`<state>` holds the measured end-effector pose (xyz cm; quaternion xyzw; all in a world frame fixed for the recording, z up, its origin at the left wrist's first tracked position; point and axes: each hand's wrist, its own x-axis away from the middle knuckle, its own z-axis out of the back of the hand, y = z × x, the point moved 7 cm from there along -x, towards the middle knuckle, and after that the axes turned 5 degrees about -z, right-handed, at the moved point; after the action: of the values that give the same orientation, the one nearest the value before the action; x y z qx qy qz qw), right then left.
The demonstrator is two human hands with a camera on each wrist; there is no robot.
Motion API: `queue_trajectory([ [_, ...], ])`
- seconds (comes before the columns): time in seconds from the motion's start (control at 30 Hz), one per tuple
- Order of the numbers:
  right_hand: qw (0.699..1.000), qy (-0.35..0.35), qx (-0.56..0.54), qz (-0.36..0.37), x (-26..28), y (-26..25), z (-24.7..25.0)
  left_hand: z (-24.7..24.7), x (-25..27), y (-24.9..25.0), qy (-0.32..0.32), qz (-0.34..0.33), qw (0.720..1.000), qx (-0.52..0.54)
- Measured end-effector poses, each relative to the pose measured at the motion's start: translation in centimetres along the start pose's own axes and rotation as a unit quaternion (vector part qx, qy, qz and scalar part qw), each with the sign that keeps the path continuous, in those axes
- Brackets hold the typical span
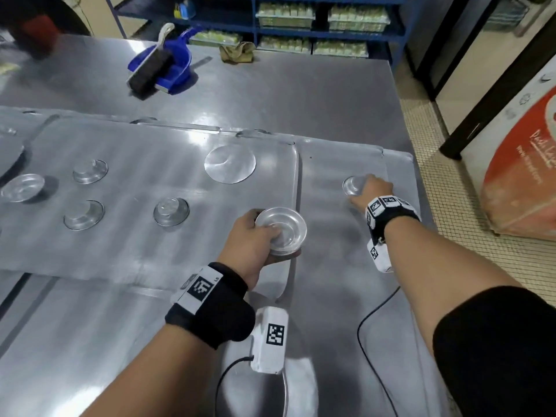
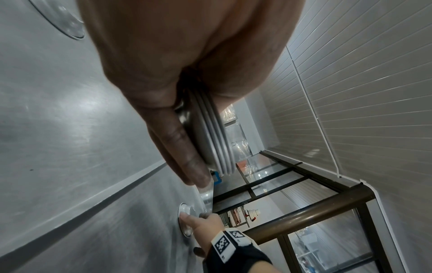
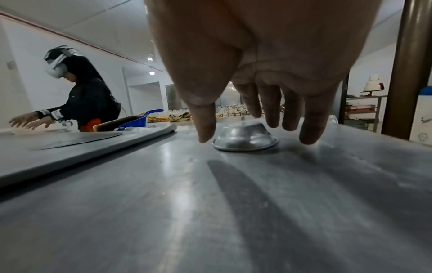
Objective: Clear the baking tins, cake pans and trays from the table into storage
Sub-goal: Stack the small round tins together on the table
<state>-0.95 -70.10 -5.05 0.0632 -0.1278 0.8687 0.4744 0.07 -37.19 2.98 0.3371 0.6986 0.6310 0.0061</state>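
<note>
We see our left hand point(image 1: 252, 239) near the centre of the head view, thumb inside the top bowl and fingers curled underneath, gripping a nested stack of small tins point(image 1: 282, 231). They are round, shallow, thin shiny metal with flared rims, mouths facing up; the left wrist view shows several rims packed edge to edge.

Our right hand point(image 1: 371, 191) reaches to the right of centre, fingers spread and arched over a single upturned tin point(image 3: 245, 137), which sits rim-down and dome-up on a flat metal tray point(image 1: 337, 164). The fingertips point(image 3: 207, 135) straddle it without closing, so this hand stays apart.

Four more tins point(image 1: 171, 211) lie upturned at centre left on a broad brushed-metal sheet point(image 1: 144, 164), beside a flat round disc point(image 1: 230, 164). All of this rests on the steel worktop point(image 1: 270, 94). A blue dustpan point(image 1: 168, 60) holding a dark brush sits in the upper left.
</note>
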Motion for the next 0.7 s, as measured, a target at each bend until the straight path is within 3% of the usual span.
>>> queue_trajectory([
  [0.33,0.993,0.032,-0.108,-0.015,1.1,-0.3,1.0,0.8,0.4,-1.2,0.002,0.014,1.000,0.007],
  [0.47,0.987,0.048,-0.152,-0.007,4.0,-1.0,2.7,1.3,1.4,-0.8,-0.010,0.013,1.000,0.000],
  [0.7,0.979,0.066,-0.180,0.074,11.9,-3.3,6.3,2.6,4.5,0.0,-0.039,0.012,0.999,-0.003],
])
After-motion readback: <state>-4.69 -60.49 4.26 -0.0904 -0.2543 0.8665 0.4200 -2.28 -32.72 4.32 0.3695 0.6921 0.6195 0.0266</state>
